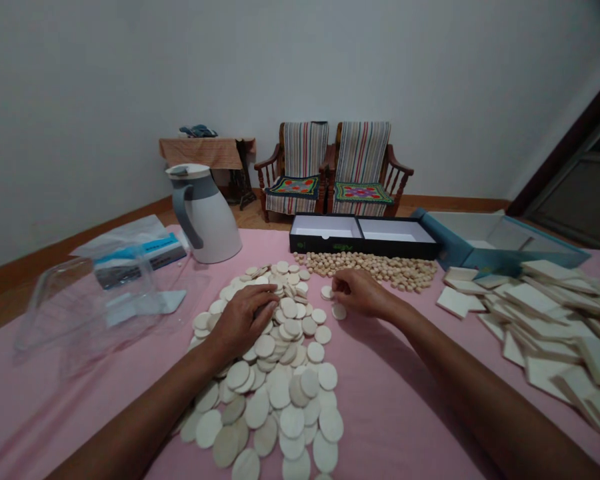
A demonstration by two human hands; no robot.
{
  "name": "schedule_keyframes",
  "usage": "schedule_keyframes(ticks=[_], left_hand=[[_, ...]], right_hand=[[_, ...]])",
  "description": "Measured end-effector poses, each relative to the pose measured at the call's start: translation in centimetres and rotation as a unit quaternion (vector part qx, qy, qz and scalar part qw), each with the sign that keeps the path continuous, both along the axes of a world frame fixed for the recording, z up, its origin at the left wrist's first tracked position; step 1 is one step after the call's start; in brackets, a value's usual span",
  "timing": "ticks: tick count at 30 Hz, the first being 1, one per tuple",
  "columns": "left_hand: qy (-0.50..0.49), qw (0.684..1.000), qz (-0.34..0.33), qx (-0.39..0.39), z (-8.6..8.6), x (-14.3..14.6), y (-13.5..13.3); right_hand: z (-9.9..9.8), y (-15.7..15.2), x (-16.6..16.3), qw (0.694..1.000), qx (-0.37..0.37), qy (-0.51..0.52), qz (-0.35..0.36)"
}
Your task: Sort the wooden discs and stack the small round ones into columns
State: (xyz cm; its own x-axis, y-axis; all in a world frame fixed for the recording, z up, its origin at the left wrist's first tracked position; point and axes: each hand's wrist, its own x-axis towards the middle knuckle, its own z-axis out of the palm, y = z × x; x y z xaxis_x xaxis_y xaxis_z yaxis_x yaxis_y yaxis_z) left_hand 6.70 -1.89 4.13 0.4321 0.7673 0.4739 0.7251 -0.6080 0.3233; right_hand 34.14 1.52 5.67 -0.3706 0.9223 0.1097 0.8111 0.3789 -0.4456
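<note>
Pink tablecloth [380, 400], pale round wooden discs [280, 387] underhand.

A heap of discs [275, 373] is lying in the middle of the counter [390, 400], with the left hand [243, 320] resting on it and the right hand [357, 292] just to its right. Behind them small beads [380, 267] are spreading before an open box [363, 235]. A jug [205, 213] and plastic packaging [105, 287] are sitting to the left, square tiles [545, 320] to the right.

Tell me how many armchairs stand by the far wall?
2. The left armchair and the right armchair stand side by side against the wall, behind the black box. None seems hidden.
</note>
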Motion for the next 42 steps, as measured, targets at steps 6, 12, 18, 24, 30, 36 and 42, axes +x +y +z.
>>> schedule_keyframes(ticks=[6, 12, 18, 24, 30, 36, 42], left_hand=[[0.001, 1.000, -0.004, -0.001, 0.1, 0.0, -0.1], [-0.002, 1.000, -0.004, -0.006, 0.1, 0.0, -0.1], [-0.005, 1.000, -0.004, -0.012, -0.1, -0.1, 0.0], [-0.003, 1.000, -0.005, -0.017, 0.0, -0.1, 0.0], [-0.005, 1.000, -0.004, -0.016, -0.1, -0.1, 0.0], [-0.005, 1.000, -0.005, -0.018, -0.1, -0.1, 0.0], [-0.006, 1.000, -0.004, -0.018, -0.1, -0.1, 0.0]], right_hand=[[-1.0, -1.4, 0.6, 0.996, -0.069, -0.034, 0.046], [-1.0, -1.3, 0.5, 0.997, -0.055, -0.035, 0.043], [0.2, 0.9, 0.2, 0.998, 0.014, 0.049, 0.027], [-1.1, 2.5, -0.5, 0.996, 0.001, 0.033, 0.082], [-1.4, 2.3, -0.4, 0.997, -0.005, 0.015, 0.077], [-2.0, 2.4, -0.8, 0.997, 0.030, -0.005, 0.071], [-2.6, 2.3, -1.5, 0.998, 0.032, -0.054, -0.027]])
